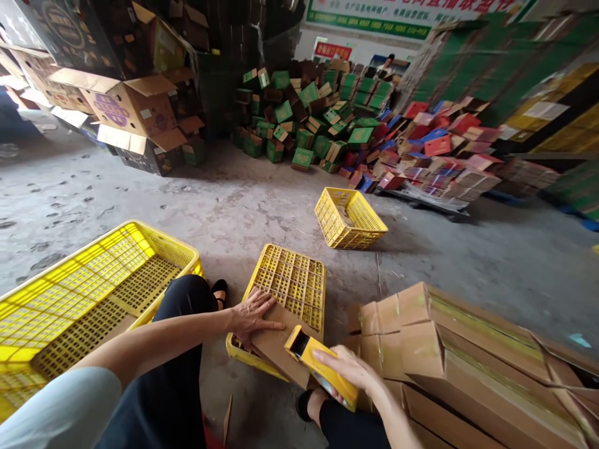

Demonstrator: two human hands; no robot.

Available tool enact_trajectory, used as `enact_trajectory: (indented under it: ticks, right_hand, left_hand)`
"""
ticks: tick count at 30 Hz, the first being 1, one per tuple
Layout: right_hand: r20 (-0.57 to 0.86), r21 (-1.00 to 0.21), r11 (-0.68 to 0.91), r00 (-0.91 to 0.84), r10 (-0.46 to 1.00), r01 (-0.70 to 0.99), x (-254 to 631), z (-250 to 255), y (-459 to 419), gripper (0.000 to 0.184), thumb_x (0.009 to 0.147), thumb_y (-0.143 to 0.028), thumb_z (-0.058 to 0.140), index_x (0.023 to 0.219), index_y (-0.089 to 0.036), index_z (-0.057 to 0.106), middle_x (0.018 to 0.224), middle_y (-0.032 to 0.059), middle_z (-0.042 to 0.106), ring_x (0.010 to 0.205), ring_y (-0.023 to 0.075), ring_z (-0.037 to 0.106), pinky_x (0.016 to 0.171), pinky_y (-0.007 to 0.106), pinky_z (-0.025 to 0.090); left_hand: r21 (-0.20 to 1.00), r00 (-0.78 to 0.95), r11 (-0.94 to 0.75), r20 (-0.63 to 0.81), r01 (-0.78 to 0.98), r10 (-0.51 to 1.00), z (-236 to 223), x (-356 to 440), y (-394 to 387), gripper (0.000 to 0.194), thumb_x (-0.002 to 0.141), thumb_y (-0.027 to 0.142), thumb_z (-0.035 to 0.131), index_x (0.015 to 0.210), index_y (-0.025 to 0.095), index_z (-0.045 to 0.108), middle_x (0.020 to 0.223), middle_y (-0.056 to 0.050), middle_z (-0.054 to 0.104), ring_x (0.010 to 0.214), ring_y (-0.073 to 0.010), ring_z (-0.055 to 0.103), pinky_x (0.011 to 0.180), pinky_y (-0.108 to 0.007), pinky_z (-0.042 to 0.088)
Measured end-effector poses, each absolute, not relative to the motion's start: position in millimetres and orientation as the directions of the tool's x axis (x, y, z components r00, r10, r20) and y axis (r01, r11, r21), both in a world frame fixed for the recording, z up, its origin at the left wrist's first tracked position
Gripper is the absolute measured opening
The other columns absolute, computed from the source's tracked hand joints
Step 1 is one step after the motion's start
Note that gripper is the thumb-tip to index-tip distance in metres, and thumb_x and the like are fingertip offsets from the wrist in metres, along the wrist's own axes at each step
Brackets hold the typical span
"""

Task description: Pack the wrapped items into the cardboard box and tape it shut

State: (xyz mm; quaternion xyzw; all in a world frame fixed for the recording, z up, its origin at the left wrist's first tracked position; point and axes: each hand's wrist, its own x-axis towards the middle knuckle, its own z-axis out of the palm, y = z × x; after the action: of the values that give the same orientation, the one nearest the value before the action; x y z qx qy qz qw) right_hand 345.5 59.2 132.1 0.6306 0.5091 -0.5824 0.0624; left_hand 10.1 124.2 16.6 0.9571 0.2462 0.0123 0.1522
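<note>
Cardboard lies under the left fingers (spread wide).

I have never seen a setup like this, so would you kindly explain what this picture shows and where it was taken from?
There is no machine here: a camera worn on a person's head looks forward and down at two bare hands. The left hand, fingers spread, presses on a piece of cardboard lying across a yellow crate that appears upside down. The right hand grips a yellow tool over the cardboard's near end; its exact kind is hard to tell. A larger crate stands on the left, folded boxes lie on the right, and a smaller crate sits farther off on the floor.
</note>
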Motion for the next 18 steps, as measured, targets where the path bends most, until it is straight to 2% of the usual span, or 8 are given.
enact_trajectory:
  ticks: [3,6,8,12,18]
  right_hand:
    - [-0.791,-0.509,-0.467,-0.180,0.585,0.723,331.0,133.4,62.4,0.046,0.097,-0.063,0.056,0.077,-0.021,0.059,0.050,0.0030,0.065,0.047,0.0229,0.071,0.054,0.034,0.064]
    - [-0.801,-0.485,-0.480,-0.153,0.578,0.731,325.6,136.1,63.0,0.044,0.097,-0.059,0.057,0.073,-0.022,0.059,0.049,0.0028,0.065,0.047,0.0240,0.072,0.054,0.034,0.064]
    - [-0.800,-0.480,-0.476,-0.146,0.582,0.737,324.6,137.9,62.2,0.043,0.098,-0.058,0.057,0.074,-0.022,0.060,0.049,0.0026,0.065,0.049,0.0248,0.073,0.055,0.034,0.065]
    - [-0.810,-0.454,-0.483,-0.120,0.574,0.748,320.7,142.7,60.9,0.044,0.101,-0.053,0.057,0.071,-0.021,0.062,0.047,0.0039,0.066,0.050,0.0251,0.074,0.057,0.033,0.065]
    - [-0.797,-0.459,-0.438,-0.140,0.588,0.773,317.9,152.1,58.4,0.046,0.100,-0.054,0.058,0.068,-0.022,0.064,0.049,0.0055,0.068,0.049,0.0243,0.073,0.056,0.032,0.065]
  left_hand:
    - [0.295,0.856,-0.810,-0.057,0.506,0.514,11.7,5.2,112.7,0.124,0.067,0.063,0.093,0.169,0.040,0.027,0.179,-0.018,0.001,0.157,-0.0591,0.017,0.119,-0.082,0.014]
    - [0.350,0.872,-0.810,-0.044,0.470,0.487,-1.5,15.4,89.7,0.136,0.075,0.065,0.085,0.173,0.023,0.001,0.178,-0.023,0.004,0.163,-0.0482,0.013,0.128,-0.067,0.019]
    - [0.406,0.889,-0.810,-0.016,0.424,0.457,-12.1,24.1,73.6,0.134,0.080,0.067,0.077,0.172,0.015,-0.005,0.178,-0.023,0.009,0.164,-0.0434,0.014,0.131,-0.059,0.019]
    - [0.456,0.880,-0.797,0.062,0.395,0.472,-24.9,32.1,55.7,0.126,0.085,0.069,0.068,0.173,0.014,-0.003,0.177,-0.022,0.010,0.164,-0.0440,0.014,0.132,-0.062,0.011]
    - [0.492,0.872,-0.781,0.085,0.385,0.483,-22.1,29.3,57.9,0.122,0.084,0.071,0.067,0.173,0.014,0.005,0.176,-0.022,0.014,0.163,-0.0452,0.018,0.131,-0.063,0.014]
